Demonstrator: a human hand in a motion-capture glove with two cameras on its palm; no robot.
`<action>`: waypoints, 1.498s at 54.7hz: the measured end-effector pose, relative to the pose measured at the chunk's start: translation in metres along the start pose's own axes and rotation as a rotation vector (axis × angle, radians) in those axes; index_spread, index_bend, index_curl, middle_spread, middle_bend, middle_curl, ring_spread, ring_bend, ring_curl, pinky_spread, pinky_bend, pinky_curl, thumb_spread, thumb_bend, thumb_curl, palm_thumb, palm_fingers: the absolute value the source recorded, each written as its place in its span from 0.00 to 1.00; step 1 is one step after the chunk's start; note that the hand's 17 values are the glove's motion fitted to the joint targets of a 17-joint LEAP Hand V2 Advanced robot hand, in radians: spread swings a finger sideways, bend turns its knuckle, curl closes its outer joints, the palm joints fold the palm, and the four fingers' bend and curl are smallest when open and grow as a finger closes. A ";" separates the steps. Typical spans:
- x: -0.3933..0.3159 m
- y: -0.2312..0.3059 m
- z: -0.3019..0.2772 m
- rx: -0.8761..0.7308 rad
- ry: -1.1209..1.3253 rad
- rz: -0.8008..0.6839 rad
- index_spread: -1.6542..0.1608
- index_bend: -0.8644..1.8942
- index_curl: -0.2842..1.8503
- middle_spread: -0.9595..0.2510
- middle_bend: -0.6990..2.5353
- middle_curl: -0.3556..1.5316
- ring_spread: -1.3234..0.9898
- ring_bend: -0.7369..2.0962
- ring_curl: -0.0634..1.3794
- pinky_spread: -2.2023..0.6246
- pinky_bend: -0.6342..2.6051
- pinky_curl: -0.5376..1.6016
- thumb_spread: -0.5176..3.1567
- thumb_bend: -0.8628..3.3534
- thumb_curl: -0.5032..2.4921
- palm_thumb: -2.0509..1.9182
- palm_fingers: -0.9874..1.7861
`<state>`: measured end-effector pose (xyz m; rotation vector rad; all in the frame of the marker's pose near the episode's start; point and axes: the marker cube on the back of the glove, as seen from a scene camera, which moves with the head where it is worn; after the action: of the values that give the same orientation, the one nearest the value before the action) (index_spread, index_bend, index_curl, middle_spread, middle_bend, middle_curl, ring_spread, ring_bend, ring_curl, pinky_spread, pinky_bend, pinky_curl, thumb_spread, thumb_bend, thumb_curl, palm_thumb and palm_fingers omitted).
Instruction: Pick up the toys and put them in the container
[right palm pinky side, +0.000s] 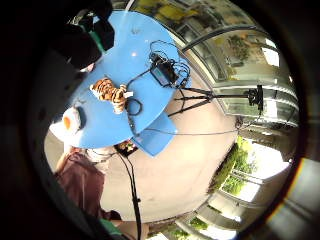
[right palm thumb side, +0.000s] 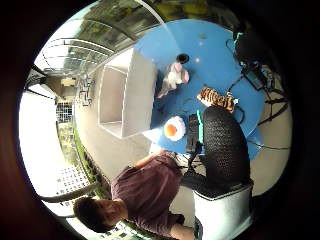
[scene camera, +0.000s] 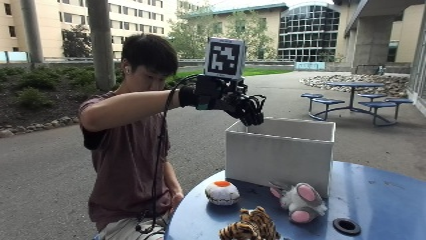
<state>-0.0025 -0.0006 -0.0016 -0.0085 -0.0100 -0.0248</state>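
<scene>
Tiger plush toy (scene camera: 249, 227) lies nearest the outside camera, at the near edge of the round blue table (scene camera: 379, 200). At its 11 o'clock sits a white ball toy with an orange top (scene camera: 221, 192); at its 1 o'clock lies a grey-and-pink bunny plush (scene camera: 299, 200), touching the front wall of the white container (scene camera: 279, 155). Toy count: three, all on the tabletop, none in the box. Container count: one, open-topped; the thumb-side palm view shows its inside bare. Other items: one black round cap or plug (scene camera: 347, 226) set in the table at 3 o'clock from the tiger; a black device with tangled cables (right palm pinky side: 164, 70) and a tripod (right palm pinky side: 220, 95) appear past the tiger in the little-finger-side view. Right hand (scene camera: 233, 100), gloved, is raised at head height over the container's near corner, well apart from every toy, fingers hanging loosely curled downward and holding nothing. Nothing stands between the hand and the box opening.
</scene>
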 end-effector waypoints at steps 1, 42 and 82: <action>0.000 0.000 0.000 -0.001 -0.001 -0.006 0.87 0.39 0.15 0.72 0.29 0.21 0.53 0.39 0.07 0.76 0.32 0.29 0.26 0.23 0.18 0.55 0.58; 0.016 -0.082 0.134 -0.270 0.096 0.149 0.79 0.34 0.21 0.64 0.29 0.32 0.48 0.46 0.19 0.76 0.43 0.41 0.54 0.23 0.25 0.53 0.40; 0.030 -0.105 0.297 -0.300 -0.079 0.104 0.85 0.68 0.33 0.61 0.48 0.45 0.44 0.67 0.34 0.61 0.41 0.41 0.59 0.38 0.39 0.78 0.88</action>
<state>0.0219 -0.1034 0.2966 -0.3102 -0.0849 0.0782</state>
